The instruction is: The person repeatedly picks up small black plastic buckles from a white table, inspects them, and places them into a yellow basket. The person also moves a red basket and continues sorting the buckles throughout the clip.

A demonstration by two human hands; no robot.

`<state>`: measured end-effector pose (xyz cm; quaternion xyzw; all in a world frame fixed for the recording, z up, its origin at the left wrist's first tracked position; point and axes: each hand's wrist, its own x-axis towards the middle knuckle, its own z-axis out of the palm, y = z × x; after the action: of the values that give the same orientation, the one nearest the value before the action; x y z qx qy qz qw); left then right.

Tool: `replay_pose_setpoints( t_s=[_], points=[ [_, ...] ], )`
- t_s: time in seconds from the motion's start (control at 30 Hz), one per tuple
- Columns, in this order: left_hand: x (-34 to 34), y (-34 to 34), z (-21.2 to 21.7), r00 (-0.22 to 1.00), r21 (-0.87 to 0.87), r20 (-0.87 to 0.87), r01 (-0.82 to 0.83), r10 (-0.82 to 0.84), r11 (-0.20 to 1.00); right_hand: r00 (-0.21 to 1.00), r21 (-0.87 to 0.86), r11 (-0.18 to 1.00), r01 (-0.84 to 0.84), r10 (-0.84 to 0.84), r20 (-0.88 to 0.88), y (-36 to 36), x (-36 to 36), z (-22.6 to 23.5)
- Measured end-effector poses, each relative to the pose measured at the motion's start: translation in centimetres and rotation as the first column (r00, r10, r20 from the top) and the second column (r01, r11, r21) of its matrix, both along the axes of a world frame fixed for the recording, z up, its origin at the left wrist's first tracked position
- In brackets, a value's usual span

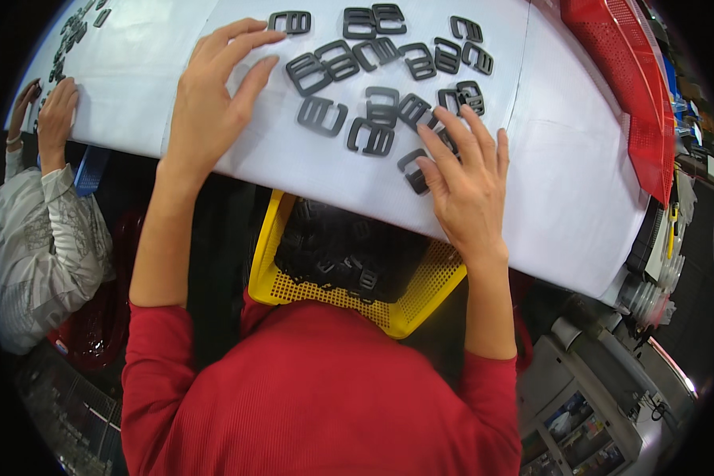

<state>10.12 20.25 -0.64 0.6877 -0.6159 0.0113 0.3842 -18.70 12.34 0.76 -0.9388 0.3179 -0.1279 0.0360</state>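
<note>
Several black plastic strap buckles (373, 71) lie scattered on a white table (563, 182). My left hand (214, 95) rests flat with fingers spread, fingertips touching a buckle (309, 73) and reaching near another buckle (289, 21) at the far edge. My right hand (464, 174) lies flat too, fingers spread over a few buckles, one buckle (412, 170) under its thumb side. Neither hand grips anything. Below the table edge, on my lap, a yellow perforated basket (420, 301) holds a heap of black buckles (341, 246).
A red perforated tray (635, 87) leans at the table's right side. At the far left another person in a pale patterned sleeve (32, 238) has both hands (51, 115) on the table near more buckles (79, 24). Machines and clutter stand at lower right.
</note>
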Motion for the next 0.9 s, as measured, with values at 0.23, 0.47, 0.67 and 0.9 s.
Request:
replay_pose_setpoints(
  t_s=[0.23, 0.47, 0.67, 0.9],
  points=[
    [-6.0, 2.7, -0.3, 0.973, 0.121, 0.090, 0.202, -0.213, 0.972, 0.964, 0.098, 0.970, 0.223, -0.234, 0.125, 0.6, -3.8, -1.4],
    [-8.2, 2.4, -0.8, 0.937, 0.202, 0.069, 0.323, -0.342, 0.925, 0.955, 0.162, 0.976, 0.145, -0.181, 0.236, 2.8, -3.6, -2.2],
    [-6.5, 3.4, -0.6, 0.986, 0.088, -0.008, 0.167, -0.167, 0.982, 0.951, 0.229, 0.973, 0.014, -0.083, 0.297, 2.2, -1.9, -2.3],
    [-5.0, 4.6, -0.2, 0.999, 0.042, -0.009, 0.034, -0.033, 0.999, 0.975, 0.088, 0.973, -0.211, 0.204, 0.083, 0.2, 3.0, -1.6]
  ],
)
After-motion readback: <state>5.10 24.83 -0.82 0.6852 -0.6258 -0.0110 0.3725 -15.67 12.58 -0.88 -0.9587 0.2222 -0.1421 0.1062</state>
